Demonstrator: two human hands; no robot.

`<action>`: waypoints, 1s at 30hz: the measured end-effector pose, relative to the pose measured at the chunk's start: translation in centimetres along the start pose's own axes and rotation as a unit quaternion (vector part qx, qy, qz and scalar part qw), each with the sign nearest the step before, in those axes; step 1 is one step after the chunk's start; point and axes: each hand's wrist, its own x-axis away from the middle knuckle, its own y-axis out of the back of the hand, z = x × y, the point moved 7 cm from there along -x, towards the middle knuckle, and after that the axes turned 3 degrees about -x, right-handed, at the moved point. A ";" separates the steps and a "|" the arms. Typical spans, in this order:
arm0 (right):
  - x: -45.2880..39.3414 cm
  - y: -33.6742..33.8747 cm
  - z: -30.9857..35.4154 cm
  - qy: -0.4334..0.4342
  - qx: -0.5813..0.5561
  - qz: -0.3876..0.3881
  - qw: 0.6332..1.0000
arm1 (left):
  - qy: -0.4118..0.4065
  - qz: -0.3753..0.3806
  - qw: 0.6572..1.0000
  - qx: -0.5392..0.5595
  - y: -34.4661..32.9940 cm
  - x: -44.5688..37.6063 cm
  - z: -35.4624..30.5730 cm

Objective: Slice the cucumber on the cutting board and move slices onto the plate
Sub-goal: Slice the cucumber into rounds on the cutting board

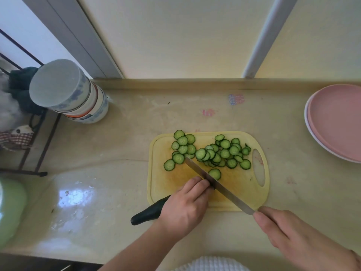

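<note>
A yellow cutting board [242, 184] lies on the counter with several cucumber slices [213, 151] spread over its far half. The dark uncut cucumber [148, 212] sticks out over the board's near left corner. My left hand [185, 206] grips it, fingers curled over its cut end. My right hand [289, 231] holds the handle of a long knife [214, 182], whose blade runs diagonally across the board right against my left fingertips. One slice [214, 173] lies just beyond the blade. The pink plate [336, 120] sits at the right edge of the view.
A stack of upturned bowls [74, 94] stands at the back left beside a dark wire rack [29, 133]. A pale green object [9, 208] is at the left edge. A wall with grey frames runs behind the counter.
</note>
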 end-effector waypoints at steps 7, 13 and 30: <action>-2.1 -1.5 -1.3 0.009 0.016 -0.019 1.000 | -0.001 -0.003 1.000 -0.007 -0.1 0.0 -0.2; -2.1 -0.7 -1.6 0.000 0.008 -0.038 0.999 | 0.002 -0.013 1.000 -0.011 0.2 -0.1 -0.2; -0.3 -0.3 -0.6 -0.010 -0.028 0.006 1.000 | 0.006 -0.012 1.000 0.001 0.3 -0.2 -0.2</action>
